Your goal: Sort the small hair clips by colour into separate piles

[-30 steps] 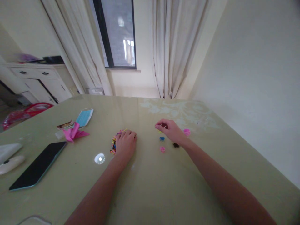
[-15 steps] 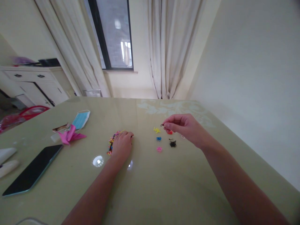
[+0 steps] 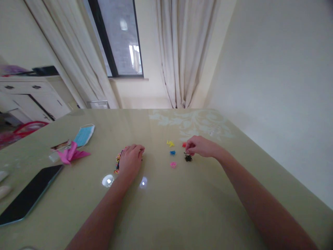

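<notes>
My left hand (image 3: 130,159) rests over a pile of mixed-colour rubber bands (image 3: 118,162) on the table, covering most of it. Its fingers are curled together, and their tips and anything in them are hidden. My right hand (image 3: 199,146) is pinched just above a small heap of black rubber bands (image 3: 188,158), with a dark band at its fingertips. Close by lie separate little heaps: yellow bands (image 3: 170,143), blue bands (image 3: 172,152), pink bands (image 3: 173,165) and red bands (image 3: 184,144), the red partly behind my right hand.
To the left on the glossy table (image 3: 161,208) lie a black-screened phone (image 3: 30,192), a pink folded-paper shape (image 3: 71,153) and a blue face mask (image 3: 84,135). A wall (image 3: 281,86) runs along the right side. Curtains (image 3: 179,55) and a window (image 3: 122,38) stand beyond the table.
My right hand has come down and slightly left, bringing the dark band to the black heap. My left hand stays over the mixed pile. The whole view has shifted a little.
</notes>
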`<state>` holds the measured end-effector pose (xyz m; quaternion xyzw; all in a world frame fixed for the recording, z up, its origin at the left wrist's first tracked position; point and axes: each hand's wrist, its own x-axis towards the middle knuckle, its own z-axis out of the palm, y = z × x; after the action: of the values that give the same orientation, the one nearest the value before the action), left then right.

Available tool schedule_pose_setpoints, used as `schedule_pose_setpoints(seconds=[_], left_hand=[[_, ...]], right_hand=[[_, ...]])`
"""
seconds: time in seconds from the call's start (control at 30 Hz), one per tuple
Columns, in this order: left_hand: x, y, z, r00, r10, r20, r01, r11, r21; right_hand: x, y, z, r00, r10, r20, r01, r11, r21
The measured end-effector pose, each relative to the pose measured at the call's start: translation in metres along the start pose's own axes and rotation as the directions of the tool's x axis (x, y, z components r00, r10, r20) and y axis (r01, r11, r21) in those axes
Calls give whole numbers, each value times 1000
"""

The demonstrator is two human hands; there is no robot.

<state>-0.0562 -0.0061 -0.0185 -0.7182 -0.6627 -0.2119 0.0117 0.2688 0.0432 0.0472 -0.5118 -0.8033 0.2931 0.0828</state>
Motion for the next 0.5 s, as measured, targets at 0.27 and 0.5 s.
schedule_pose_setpoints(seconds=[0.27,0.5], left_hand=[[0,-1,3,998,-24,-64,18,996,-92],[2,1,3,990,-128,-57,108,959,-262]], right_hand=[[11,17,12,998,31,-59,-36,995,-93],[10,16,11,997,59,-47,-65,985,-157]])
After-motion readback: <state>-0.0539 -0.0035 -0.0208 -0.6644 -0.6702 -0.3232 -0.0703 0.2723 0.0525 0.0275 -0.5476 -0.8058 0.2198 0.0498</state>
